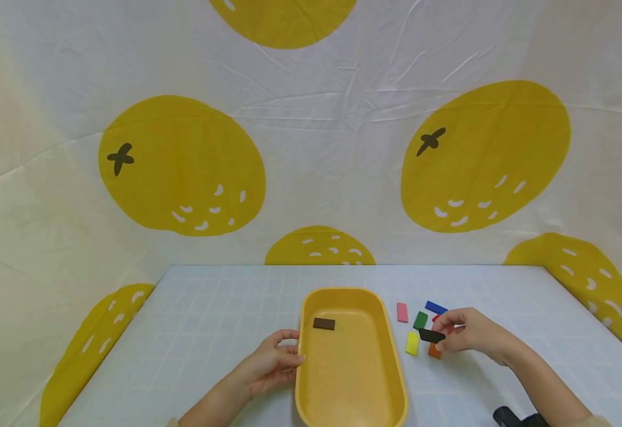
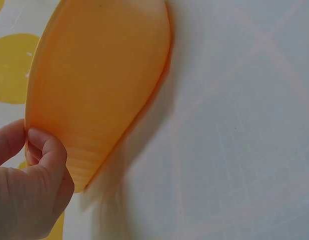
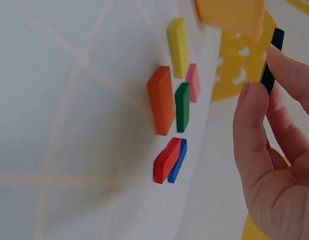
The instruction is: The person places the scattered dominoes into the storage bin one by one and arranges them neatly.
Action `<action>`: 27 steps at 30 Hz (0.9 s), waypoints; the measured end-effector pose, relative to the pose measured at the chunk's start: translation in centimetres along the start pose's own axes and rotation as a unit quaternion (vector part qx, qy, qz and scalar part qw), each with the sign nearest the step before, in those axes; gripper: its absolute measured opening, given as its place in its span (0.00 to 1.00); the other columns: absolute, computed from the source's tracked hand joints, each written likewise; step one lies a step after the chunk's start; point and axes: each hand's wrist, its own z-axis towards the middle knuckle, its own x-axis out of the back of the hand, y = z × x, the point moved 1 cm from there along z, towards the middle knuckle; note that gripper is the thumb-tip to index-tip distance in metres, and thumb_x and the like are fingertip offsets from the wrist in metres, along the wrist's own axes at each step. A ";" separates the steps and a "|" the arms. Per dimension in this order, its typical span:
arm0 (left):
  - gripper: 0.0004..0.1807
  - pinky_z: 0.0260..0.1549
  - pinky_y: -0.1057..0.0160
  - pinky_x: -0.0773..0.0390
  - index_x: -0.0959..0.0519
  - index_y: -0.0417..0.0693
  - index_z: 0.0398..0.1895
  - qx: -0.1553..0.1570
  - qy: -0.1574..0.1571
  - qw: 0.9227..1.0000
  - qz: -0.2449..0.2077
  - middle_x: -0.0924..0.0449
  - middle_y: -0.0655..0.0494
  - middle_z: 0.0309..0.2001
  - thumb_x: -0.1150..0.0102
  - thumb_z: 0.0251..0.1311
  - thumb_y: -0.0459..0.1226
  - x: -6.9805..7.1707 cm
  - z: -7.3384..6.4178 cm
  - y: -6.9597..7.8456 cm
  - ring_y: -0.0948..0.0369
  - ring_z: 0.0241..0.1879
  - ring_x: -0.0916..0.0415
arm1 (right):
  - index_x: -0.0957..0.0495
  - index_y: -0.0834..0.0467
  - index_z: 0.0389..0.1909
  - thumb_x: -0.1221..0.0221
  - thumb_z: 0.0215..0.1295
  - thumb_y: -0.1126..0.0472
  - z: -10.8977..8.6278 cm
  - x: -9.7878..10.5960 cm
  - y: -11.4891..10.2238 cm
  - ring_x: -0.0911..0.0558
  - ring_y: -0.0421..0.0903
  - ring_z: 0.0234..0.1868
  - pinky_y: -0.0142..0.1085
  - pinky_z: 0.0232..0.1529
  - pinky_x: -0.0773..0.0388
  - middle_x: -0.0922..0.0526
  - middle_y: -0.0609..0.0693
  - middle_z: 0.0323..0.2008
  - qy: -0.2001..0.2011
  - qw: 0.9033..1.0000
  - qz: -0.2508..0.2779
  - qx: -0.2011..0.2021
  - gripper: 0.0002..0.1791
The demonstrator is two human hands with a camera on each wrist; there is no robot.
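Note:
My left hand (image 1: 275, 363) pinches the left rim of a yellow-orange tray (image 1: 354, 379); the left wrist view shows thumb and fingers on its edge. Inside the tray, near the far left, lies a dark brown block (image 1: 324, 324). Between thumb and fingertips my right hand (image 1: 471, 335) holds a thin black block (image 1: 431, 335) above the table, right of the tray. Below and around that hand lie a yellow block (image 3: 178, 47), an orange block (image 3: 162, 100), a green block (image 3: 182, 107), a pink block (image 3: 193, 82), a red block (image 3: 167, 161) and a blue block (image 3: 178, 161).
The table (image 1: 209, 314) has a pale grid-patterned cover. Behind it hangs a white cloth (image 1: 332, 178) printed with large yellow fruit shapes. A black object (image 1: 508, 417) sits at the front right, partly behind the right forearm.

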 end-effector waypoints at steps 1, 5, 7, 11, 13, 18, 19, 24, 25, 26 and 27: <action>0.26 0.31 0.66 0.25 0.43 0.37 0.58 0.000 0.000 1.000 0.000 0.26 0.51 0.36 0.47 0.57 0.23 0.0 0.0 0.0 0.62 0.32 0.26 | 0.24 0.63 0.38 0.32 0.50 0.64 0.1 0.0 -0.2 0.29 0.48 0.35 0.38 0.34 0.27 0.30 0.52 0.29 -0.001 1.000 0.000 0.003 0.15; 0.26 0.31 0.65 0.25 0.43 0.37 0.58 -0.001 -0.001 1.000 0.000 0.26 0.51 0.36 0.47 0.57 0.23 0.0 0.0 0.1 0.62 0.32 0.26 | 0.24 0.64 0.38 0.33 0.51 0.65 0.5 0.2 -1.4 0.28 0.48 0.34 0.38 0.34 0.27 0.30 0.52 0.30 -0.007 1.000 0.004 0.027 0.15; 0.26 0.32 0.65 0.25 0.43 0.37 0.58 -0.002 -0.001 1.000 0.002 0.26 0.51 0.36 0.46 0.57 0.23 0.1 0.0 0.1 0.61 0.32 0.26 | 0.24 0.64 0.39 0.33 0.51 0.65 0.9 0.2 -2.0 0.27 0.48 0.33 0.38 0.33 0.27 0.29 0.52 0.30 -0.008 0.999 0.003 0.036 0.15; 0.27 0.32 0.65 0.25 0.43 0.36 0.58 -0.002 0.000 1.000 0.007 0.25 0.50 0.37 0.45 0.56 0.23 0.1 0.1 0.0 0.61 0.32 0.26 | 0.22 0.62 0.38 0.32 0.49 0.63 1.6 0.0 -3.2 0.27 0.48 0.32 0.40 0.32 0.26 0.28 0.53 0.31 -0.008 0.999 0.000 0.048 0.15; 0.28 0.32 0.65 0.25 0.43 0.36 0.58 -0.001 0.001 1.000 0.008 0.25 0.50 0.37 0.45 0.56 0.23 0.1 0.1 -0.1 0.61 0.32 0.26 | 0.22 0.62 0.38 0.32 0.49 0.62 1.9 -0.2 -3.8 0.26 0.49 0.31 0.41 0.33 0.25 0.26 0.53 0.31 -0.014 0.998 0.001 0.057 0.15; 0.28 0.32 0.65 0.25 0.43 0.36 0.58 -0.001 0.002 1.000 0.008 0.25 0.49 0.37 0.45 0.56 0.23 0.0 0.2 0.0 0.62 0.31 0.25 | 0.22 0.63 0.38 0.32 0.49 0.62 2.8 -1.0 -5.0 0.24 0.49 0.32 0.41 0.36 0.23 0.23 0.53 0.30 -0.020 0.998 0.003 0.068 0.15; 0.28 0.32 0.65 0.25 0.43 0.36 0.58 -0.001 0.002 1.000 0.007 0.25 0.49 0.37 0.45 0.56 0.23 0.0 0.2 0.0 0.62 0.31 0.26 | 0.22 0.62 0.37 0.31 0.49 0.62 3.0 -1.1 -5.3 0.25 0.49 0.32 0.41 0.37 0.23 0.23 0.53 0.30 -0.017 0.998 0.001 0.064 0.15; 0.28 0.31 0.66 0.25 0.43 0.36 0.58 0.000 0.004 1.000 0.007 0.25 0.50 0.37 0.45 0.56 0.23 0.1 0.2 -0.1 0.62 0.31 0.26 | 0.21 0.60 0.36 0.31 0.47 0.63 4.0 -2.1 -7.0 0.26 0.49 0.32 0.40 0.37 0.25 0.25 0.53 0.30 -0.010 0.998 -0.020 0.058 0.15; 0.28 0.31 0.66 0.25 0.43 0.36 0.59 0.000 0.004 1.000 0.007 0.25 0.50 0.37 0.46 0.57 0.23 0.1 0.2 -0.1 0.62 0.31 0.26 | 0.21 0.60 0.36 0.31 0.47 0.63 4.2 -2.2 -7.3 0.25 0.49 0.31 0.40 0.37 0.25 0.25 0.53 0.29 -0.013 0.998 -0.022 0.060 0.14; 0.27 0.31 0.66 0.25 0.43 0.36 0.59 0.001 0.004 1.000 0.008 0.25 0.50 0.37 0.46 0.57 0.23 0.1 0.2 -0.1 0.62 0.31 0.26 | 0.22 0.60 0.36 0.31 0.48 0.64 4.4 -2.3 -7.6 0.25 0.49 0.31 0.41 0.37 0.24 0.24 0.53 0.29 -0.016 0.998 -0.024 0.063 0.14; 0.27 0.31 0.66 0.25 0.43 0.36 0.59 0.001 0.005 1.000 0.008 0.26 0.50 0.37 0.46 0.57 0.23 0.1 0.2 -0.1 0.62 0.31 0.26 | 0.22 0.61 0.36 0.32 0.48 0.64 4.6 -2.4 -7.8 0.24 0.49 0.30 0.42 0.37 0.24 0.24 0.53 0.29 -0.019 0.997 -0.024 0.065 0.14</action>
